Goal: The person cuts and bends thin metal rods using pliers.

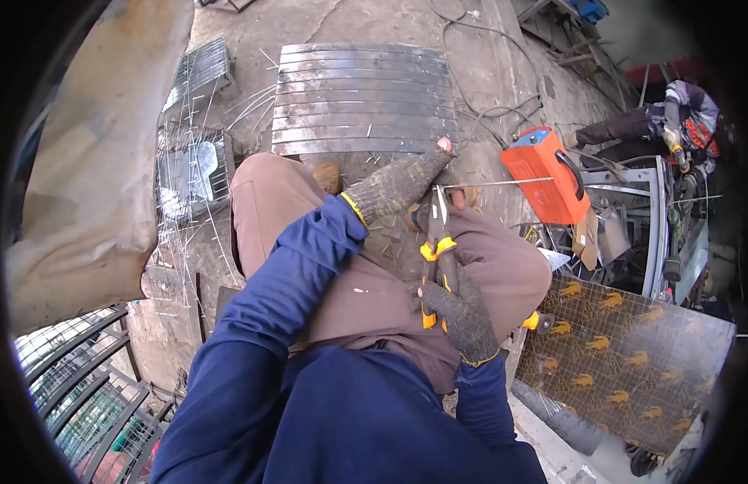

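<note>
My left hand [402, 181], in a dark knitted glove with a bare fingertip showing, is closed around the near end of a thin metal rod [503, 183]. The rod sticks out to the right, level with my knees. In my right hand [462, 315], also gloved, is a pair of pliers [437, 250] with black and yellow handles. Their silver jaws point up and meet the rod close to my left hand. Part of my left fingers is hidden by the glove and the rod.
A slatted metal panel [362, 101] lies on the floor ahead. An orange welding machine [547, 173] with cables stands to the right, near a metal frame [656, 218]. Another person [688, 121] works beyond it. Wire racks [192, 165] and a patterned board [624, 363] flank me.
</note>
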Action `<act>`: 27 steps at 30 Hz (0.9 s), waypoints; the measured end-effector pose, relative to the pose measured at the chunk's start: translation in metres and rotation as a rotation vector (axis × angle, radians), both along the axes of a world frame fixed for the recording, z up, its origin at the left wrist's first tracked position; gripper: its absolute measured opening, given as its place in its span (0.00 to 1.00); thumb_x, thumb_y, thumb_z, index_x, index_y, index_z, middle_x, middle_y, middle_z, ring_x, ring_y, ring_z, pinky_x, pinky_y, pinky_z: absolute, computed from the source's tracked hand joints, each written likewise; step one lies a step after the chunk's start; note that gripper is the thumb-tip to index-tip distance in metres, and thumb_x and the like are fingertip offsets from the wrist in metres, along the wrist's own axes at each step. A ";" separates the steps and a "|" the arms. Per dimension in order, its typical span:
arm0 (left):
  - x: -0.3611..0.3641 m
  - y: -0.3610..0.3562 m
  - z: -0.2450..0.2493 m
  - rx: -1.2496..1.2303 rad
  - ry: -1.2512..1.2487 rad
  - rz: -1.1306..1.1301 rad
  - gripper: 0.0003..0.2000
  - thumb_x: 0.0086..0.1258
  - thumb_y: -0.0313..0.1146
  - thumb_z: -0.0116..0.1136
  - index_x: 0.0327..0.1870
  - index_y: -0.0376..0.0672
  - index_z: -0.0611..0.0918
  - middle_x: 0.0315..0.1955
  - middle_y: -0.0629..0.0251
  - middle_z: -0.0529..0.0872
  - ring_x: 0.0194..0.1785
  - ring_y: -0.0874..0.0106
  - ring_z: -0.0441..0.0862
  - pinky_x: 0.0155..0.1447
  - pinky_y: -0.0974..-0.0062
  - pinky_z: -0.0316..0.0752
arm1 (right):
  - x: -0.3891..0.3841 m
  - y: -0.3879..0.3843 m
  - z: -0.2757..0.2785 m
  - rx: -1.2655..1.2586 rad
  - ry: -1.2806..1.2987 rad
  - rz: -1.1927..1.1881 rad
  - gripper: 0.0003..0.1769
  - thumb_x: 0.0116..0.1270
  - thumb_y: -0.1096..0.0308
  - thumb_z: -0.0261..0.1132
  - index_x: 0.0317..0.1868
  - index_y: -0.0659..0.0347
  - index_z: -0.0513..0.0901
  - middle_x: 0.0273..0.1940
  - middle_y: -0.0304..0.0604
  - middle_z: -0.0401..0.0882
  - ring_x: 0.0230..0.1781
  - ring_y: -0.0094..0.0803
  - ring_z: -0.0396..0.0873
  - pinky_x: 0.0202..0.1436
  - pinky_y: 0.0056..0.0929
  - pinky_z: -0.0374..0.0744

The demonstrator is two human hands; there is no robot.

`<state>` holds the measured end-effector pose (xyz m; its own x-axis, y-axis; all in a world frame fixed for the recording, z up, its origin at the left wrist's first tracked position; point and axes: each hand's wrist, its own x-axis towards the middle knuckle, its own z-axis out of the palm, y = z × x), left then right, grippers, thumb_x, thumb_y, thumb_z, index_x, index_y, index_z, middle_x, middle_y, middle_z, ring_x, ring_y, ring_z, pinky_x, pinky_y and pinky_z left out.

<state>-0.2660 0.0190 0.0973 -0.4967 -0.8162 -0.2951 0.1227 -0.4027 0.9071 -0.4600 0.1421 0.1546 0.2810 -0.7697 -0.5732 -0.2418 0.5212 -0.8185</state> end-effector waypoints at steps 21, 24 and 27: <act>-0.002 0.010 -0.022 -0.299 -0.076 -0.035 0.30 0.69 0.63 0.57 0.53 0.42 0.86 0.31 0.65 0.86 0.34 0.79 0.82 0.38 0.77 0.78 | -0.015 0.013 -0.021 -0.251 0.055 0.140 0.12 0.68 0.70 0.64 0.50 0.65 0.79 0.35 0.40 0.77 0.31 0.24 0.76 0.35 0.27 0.76; 0.001 0.012 -0.023 -0.221 -0.067 -0.057 0.21 0.74 0.48 0.60 0.54 0.37 0.84 0.43 0.63 0.87 0.48 0.74 0.80 0.57 0.74 0.74 | -0.013 0.014 -0.016 0.114 -0.055 -0.122 0.17 0.67 0.68 0.64 0.54 0.65 0.76 0.35 0.37 0.76 0.31 0.22 0.74 0.36 0.25 0.75; -0.003 0.012 -0.031 -0.371 -0.145 -0.043 0.24 0.73 0.49 0.61 0.59 0.38 0.82 0.44 0.63 0.87 0.49 0.75 0.79 0.57 0.73 0.74 | -0.021 0.014 -0.016 0.137 -0.161 -0.193 0.20 0.65 0.68 0.64 0.57 0.64 0.74 0.36 0.36 0.76 0.33 0.21 0.73 0.37 0.24 0.74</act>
